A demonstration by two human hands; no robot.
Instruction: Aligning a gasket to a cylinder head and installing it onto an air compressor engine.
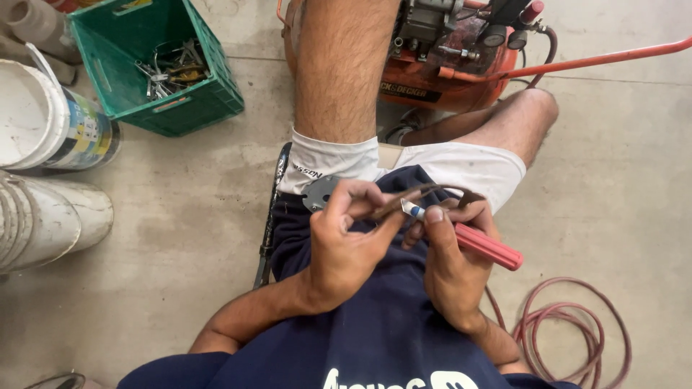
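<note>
Seated person, hands together over the lap. Left hand (342,238) pinches a thin, dark, curved metal strip (425,193); right hand (450,252) grips a red-handled screwdriver (489,247) against it. Behind: orange air compressor (447,65), green plastic crate (155,65), coiled red hose (569,331).

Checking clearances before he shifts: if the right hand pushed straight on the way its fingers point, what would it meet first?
The right hand points up-left at the left hand; it would likely meet those fingers and the thin brown strip first, though depth is unclear.
</note>
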